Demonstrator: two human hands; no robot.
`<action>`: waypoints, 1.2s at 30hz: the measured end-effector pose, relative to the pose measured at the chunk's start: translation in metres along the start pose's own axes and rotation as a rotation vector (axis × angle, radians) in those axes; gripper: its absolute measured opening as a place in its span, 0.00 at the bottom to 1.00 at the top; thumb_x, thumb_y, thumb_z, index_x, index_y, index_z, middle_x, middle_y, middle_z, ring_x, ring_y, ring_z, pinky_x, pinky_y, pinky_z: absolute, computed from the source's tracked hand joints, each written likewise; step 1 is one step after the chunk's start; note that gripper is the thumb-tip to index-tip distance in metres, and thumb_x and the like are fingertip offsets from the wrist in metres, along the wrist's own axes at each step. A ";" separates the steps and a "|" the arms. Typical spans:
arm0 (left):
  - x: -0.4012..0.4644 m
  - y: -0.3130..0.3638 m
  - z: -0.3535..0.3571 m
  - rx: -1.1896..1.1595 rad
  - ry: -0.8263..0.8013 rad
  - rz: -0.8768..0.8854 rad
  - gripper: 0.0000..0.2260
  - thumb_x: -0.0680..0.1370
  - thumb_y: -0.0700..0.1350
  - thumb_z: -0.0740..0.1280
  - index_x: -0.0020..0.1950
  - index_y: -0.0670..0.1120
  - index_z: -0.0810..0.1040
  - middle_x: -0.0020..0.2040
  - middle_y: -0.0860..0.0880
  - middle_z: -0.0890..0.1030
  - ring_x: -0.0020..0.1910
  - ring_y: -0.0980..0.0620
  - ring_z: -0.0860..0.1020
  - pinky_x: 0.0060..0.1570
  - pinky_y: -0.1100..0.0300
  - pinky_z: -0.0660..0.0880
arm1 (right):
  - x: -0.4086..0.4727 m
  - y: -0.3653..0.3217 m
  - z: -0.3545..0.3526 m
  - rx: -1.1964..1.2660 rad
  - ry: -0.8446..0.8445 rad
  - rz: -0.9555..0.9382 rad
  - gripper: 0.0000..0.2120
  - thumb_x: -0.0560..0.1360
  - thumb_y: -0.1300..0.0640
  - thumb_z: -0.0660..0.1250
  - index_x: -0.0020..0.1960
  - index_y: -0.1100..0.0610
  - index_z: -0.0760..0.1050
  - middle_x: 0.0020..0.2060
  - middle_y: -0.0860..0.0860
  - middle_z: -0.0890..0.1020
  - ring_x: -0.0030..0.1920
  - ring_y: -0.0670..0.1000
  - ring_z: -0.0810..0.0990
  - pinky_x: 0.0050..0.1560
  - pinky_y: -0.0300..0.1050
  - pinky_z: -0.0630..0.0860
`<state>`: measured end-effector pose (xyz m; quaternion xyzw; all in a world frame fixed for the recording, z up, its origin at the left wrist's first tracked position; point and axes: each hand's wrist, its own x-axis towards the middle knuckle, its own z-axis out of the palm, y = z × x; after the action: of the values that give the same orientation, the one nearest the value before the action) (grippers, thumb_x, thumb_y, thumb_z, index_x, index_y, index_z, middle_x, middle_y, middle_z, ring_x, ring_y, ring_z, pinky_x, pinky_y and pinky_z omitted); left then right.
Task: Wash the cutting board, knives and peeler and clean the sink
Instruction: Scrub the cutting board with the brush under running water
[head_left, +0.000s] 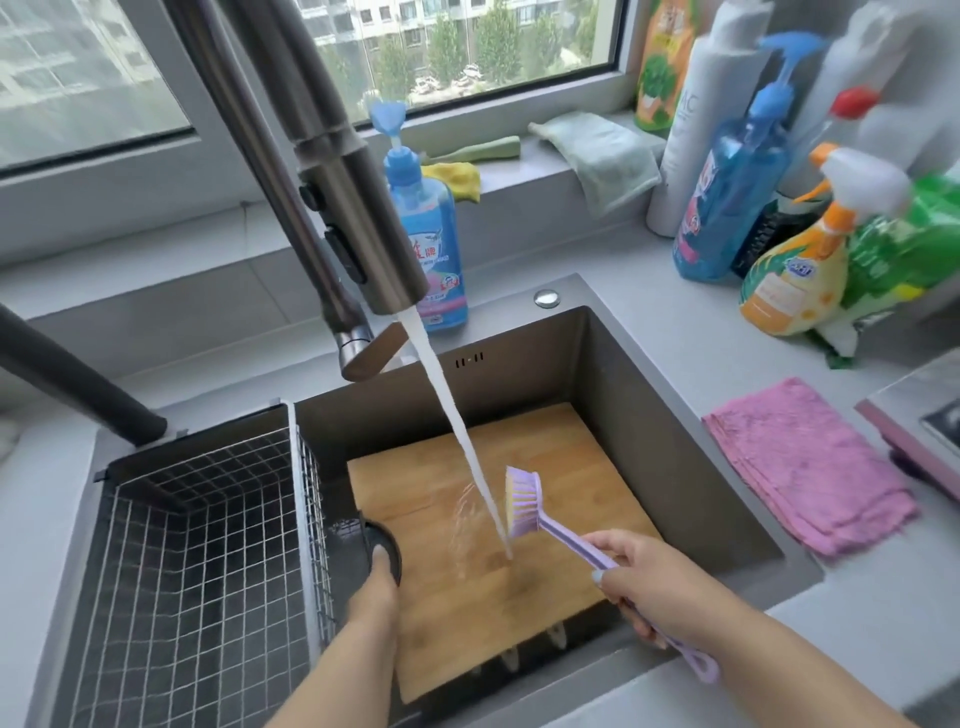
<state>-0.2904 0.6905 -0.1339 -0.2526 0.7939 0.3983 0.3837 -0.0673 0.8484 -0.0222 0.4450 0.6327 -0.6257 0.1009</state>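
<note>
A wooden cutting board (561, 467) lies tilted in the dark steel sink (675, 426). Water streams from the pull-out faucet (363, 208) onto the board's middle. My left hand (371, 597) grips the board's black handle (387, 545) at its left edge. My right hand (649, 582) holds a purple dish brush (524, 501) by its handle, with the bristle head raised just above the board beside the water stream. Some pale handles show under the board's near edge (556, 636); what they belong to is hidden.
A wire drying basket (197, 545) fills the sink's left part. A blue soap bottle (431, 234) stands behind the sink. Several cleaning bottles (789, 249) crowd the right counter, near a pink cloth (810, 467). Cloths lie on the window sill (597, 156).
</note>
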 end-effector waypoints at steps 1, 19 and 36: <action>-0.004 0.002 -0.001 0.037 0.022 0.041 0.38 0.77 0.68 0.56 0.72 0.37 0.66 0.70 0.38 0.70 0.66 0.37 0.70 0.65 0.46 0.68 | -0.002 0.000 0.000 -0.015 0.007 0.007 0.17 0.77 0.62 0.59 0.60 0.45 0.73 0.26 0.48 0.70 0.21 0.47 0.65 0.23 0.38 0.60; -0.062 0.034 -0.070 0.475 -0.021 0.661 0.10 0.82 0.51 0.56 0.55 0.47 0.71 0.45 0.49 0.76 0.41 0.51 0.74 0.40 0.55 0.70 | -0.017 -0.051 0.090 -0.590 -0.057 -0.242 0.18 0.81 0.57 0.54 0.67 0.41 0.64 0.52 0.53 0.78 0.48 0.54 0.76 0.45 0.45 0.71; -0.061 0.034 -0.074 0.292 -0.047 0.597 0.17 0.83 0.53 0.52 0.50 0.43 0.74 0.47 0.45 0.77 0.44 0.48 0.75 0.42 0.54 0.70 | -0.002 -0.062 0.098 -0.642 0.076 -0.145 0.19 0.82 0.58 0.53 0.72 0.48 0.63 0.56 0.54 0.78 0.53 0.54 0.78 0.46 0.45 0.71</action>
<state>-0.3094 0.6547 -0.0407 0.0581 0.8725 0.3811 0.3003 -0.1506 0.7724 0.0034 0.3674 0.8310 -0.3827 0.1674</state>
